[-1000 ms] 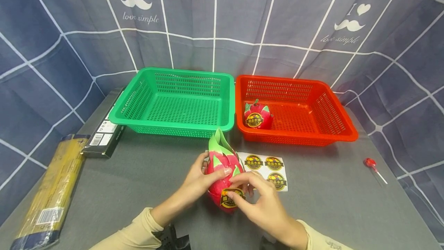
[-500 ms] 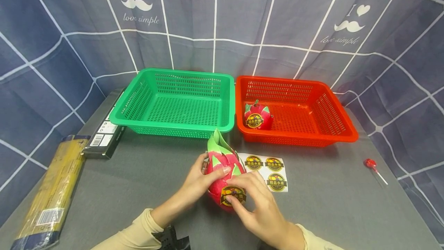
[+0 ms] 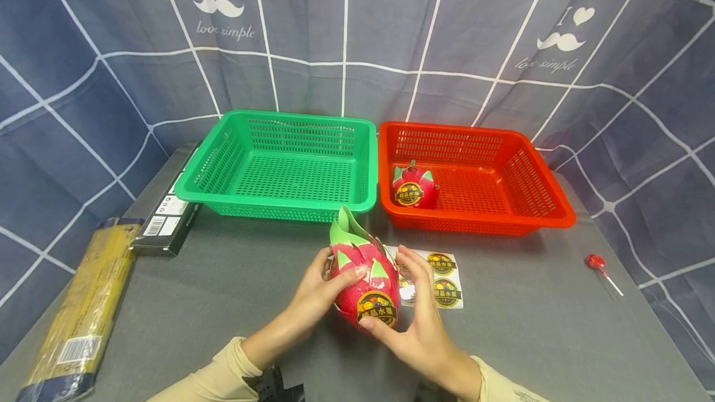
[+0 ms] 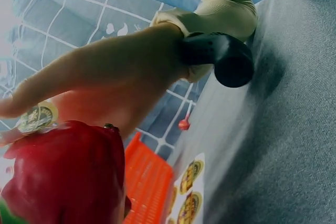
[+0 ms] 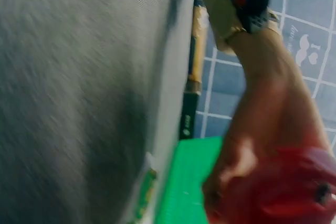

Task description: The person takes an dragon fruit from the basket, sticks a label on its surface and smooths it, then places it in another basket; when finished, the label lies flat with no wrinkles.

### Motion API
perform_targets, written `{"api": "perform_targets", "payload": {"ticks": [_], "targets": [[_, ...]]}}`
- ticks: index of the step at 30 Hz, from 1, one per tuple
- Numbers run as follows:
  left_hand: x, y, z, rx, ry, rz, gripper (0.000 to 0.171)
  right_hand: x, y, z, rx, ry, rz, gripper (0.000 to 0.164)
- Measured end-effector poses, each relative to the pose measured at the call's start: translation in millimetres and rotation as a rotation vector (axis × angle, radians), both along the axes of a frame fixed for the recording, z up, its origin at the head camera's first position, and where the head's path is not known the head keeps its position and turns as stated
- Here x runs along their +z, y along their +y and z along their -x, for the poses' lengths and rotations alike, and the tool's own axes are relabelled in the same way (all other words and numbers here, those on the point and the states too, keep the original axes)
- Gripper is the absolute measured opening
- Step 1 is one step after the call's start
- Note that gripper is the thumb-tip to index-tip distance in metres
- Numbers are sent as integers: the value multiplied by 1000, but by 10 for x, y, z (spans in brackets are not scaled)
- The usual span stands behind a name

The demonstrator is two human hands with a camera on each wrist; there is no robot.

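Note:
My left hand [image 3: 313, 296] grips a red dragon fruit [image 3: 357, 281] with green leaf tips, thumb across its front. A round black-and-gold sticker [image 3: 377, 309] lies on the fruit's lower front. My right hand [image 3: 427, 330] is spread at that side, its thumb touching the sticker's lower edge and its index finger extended away from it. In the left wrist view the same sticker [image 4: 38, 118] appears between the right thumb and fingers. Behind the right hand lies a white sheet of matching stickers [image 3: 444, 278], partly covered by the fingers.
A green basket [image 3: 279, 206] and a red basket [image 3: 480, 223] stand side by side at the back. The red one holds a smaller stickered dragon fruit [image 3: 427, 194]. At left lie a black box [image 3: 167, 219] and a yellow wrapped packet [image 3: 84, 303]; at right, a red lollipop [image 3: 595, 262].
My right fingers have lifted off the sticker's top and spread outward, leaving more of it visible. The dragon fruit has turned slightly in my left hand, with the sticker facing more to the front.

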State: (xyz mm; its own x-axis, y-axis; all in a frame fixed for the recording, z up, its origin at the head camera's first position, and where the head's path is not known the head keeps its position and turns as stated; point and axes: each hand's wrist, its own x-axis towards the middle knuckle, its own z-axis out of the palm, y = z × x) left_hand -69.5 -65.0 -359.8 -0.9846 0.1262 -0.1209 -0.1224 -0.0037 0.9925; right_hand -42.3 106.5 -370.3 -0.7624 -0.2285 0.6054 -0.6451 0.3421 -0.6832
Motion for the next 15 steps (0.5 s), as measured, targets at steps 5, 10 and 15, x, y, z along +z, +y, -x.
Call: {"api": "perform_targets", "payload": {"ticks": [5,10,15], "targets": [[1,15,-19,-6,3,-61,52,-121,-34,-19,71,-229,125,94],[-178,33,12,-27,65,-79,53,-209,-71,-15,115,-323,242,84],[-628,20,160,-28,79,-68,54,-240,-96,-20,96,-343,284,80]]}}
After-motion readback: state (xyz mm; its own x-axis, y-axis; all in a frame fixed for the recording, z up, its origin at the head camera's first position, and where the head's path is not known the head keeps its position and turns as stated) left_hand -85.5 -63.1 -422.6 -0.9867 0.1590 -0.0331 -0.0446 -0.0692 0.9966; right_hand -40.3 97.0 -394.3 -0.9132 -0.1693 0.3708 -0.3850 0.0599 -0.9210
